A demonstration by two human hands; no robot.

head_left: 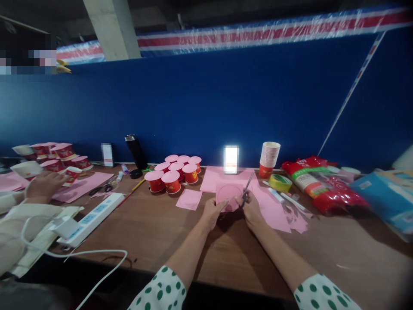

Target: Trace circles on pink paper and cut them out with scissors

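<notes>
One blue partition (206, 99) backs a brown table (155, 234) strewn with pink paper (271, 211).

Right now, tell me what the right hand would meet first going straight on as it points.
Most likely the pink paper square with the drawn circle, held in the left hand: the right hand, holding scissors, points forward and leftward at its edge. Whether they already touch is unclear.
</notes>
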